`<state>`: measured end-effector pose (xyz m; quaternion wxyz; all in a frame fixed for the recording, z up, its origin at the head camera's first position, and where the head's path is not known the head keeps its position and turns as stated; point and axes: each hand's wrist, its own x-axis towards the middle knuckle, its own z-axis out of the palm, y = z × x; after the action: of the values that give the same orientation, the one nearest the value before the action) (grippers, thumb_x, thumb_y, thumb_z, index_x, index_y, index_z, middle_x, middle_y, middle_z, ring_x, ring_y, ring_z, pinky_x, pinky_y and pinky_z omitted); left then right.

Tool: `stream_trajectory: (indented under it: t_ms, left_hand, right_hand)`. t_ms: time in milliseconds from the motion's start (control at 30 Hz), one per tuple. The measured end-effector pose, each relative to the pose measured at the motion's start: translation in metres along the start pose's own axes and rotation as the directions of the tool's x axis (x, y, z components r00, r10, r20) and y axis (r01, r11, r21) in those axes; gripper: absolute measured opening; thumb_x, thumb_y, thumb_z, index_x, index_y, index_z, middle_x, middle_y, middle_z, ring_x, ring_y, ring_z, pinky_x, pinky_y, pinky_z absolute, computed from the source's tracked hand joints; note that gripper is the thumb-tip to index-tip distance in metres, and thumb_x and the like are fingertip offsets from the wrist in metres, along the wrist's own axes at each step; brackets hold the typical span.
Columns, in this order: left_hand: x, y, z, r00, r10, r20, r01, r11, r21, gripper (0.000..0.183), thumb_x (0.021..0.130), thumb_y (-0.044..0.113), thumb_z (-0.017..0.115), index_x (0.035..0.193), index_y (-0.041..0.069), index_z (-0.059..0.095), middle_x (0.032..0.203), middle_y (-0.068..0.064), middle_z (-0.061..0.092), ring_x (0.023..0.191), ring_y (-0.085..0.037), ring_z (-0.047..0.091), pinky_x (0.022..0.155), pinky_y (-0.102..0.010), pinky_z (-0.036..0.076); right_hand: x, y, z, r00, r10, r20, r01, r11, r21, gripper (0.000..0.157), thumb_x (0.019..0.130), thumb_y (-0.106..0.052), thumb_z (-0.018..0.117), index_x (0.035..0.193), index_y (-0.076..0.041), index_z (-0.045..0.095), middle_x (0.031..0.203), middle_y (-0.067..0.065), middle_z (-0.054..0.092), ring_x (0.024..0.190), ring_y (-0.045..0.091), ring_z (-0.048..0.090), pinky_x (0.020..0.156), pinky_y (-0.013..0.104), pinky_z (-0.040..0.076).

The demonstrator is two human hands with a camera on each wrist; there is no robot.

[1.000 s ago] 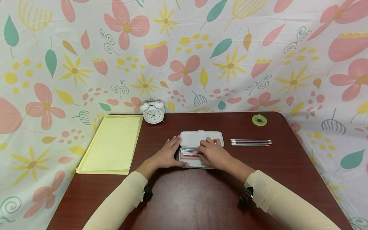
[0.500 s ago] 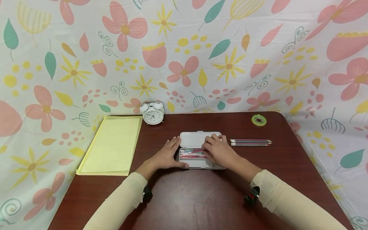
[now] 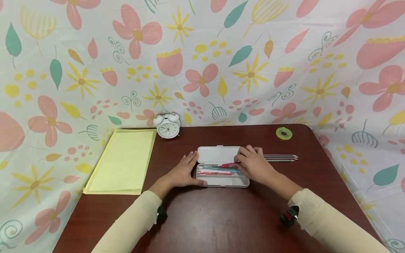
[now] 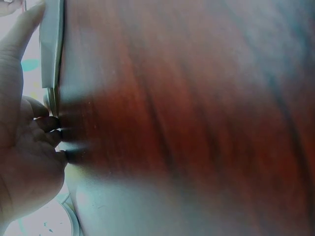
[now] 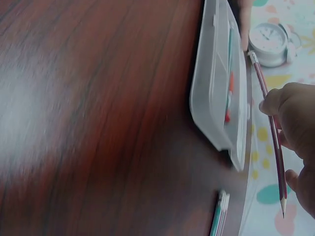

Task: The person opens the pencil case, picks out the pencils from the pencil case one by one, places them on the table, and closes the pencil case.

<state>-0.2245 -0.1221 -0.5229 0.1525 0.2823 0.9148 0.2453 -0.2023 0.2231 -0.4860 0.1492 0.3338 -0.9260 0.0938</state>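
Note:
An open white pencil case [image 3: 221, 181] lies mid-table with its lid [image 3: 216, 155] folded back. Several pencils [image 3: 215, 171] lie in its rear compartment. My left hand [image 3: 181, 172] rests at the case's left end, fingers straight and thumb on the front rim. In my right hand [image 3: 255, 164] a dark red pencil [image 5: 272, 118] is pinched between thumb and fingers, raised above the case's right end. The right wrist view shows its eraser end and its sharpened tip. Partly behind that hand, several pencils [image 3: 281, 158] lie in a row on the table.
A white alarm clock [image 3: 168, 125] stands at the back, beside a yellow zip folder [image 3: 120, 161] on the left. A green roll of tape [image 3: 284, 133] lies at the back right. A floral cloth [image 3: 202, 63] hangs behind the brown table [image 3: 202, 218].
My right hand has moved right from inside the case, lifting the red pencil out of the compartment. The left hand has stayed at the case's left end.

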Motion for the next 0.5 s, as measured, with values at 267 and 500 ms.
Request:
stream_trajectory:
  t_ms: [267, 500]
  left_hand:
    - [-0.001, -0.001, 0.003, 1.000, 0.017, -0.015, -0.017, 1.000, -0.006, 0.136, 0.087, 0.076, 0.079, 0.176, -0.002, 0.013, 0.186, -0.021, 0.013, 0.175, -0.039, 0.010, 0.142, -0.058, 0.010]
    - [0.004, -0.011, 0.007, 1.000, 0.012, -0.009, -0.012, 0.999, -0.033, 0.144, 0.082, 0.084, 0.079, 0.177, 0.002, 0.010, 0.187, -0.017, 0.008, 0.176, -0.035, 0.006, 0.142, -0.057, 0.007]
  right_hand:
    - [-0.016, 0.021, -0.009, 0.999, 0.042, -0.018, -0.042, 0.999, 0.024, 0.013, 0.097, -0.013, 0.086, 0.103, -0.018, 0.076, 0.106, -0.001, 0.063, 0.098, 0.022, 0.049, 0.092, 0.065, 0.045]
    - [-0.027, 0.037, -0.018, 0.996, 0.091, -0.020, -0.090, 0.995, 0.047, 0.013, 0.097, -0.011, 0.086, 0.105, -0.016, 0.077, 0.106, -0.001, 0.064, 0.099, 0.022, 0.051, 0.091, 0.064, 0.043]
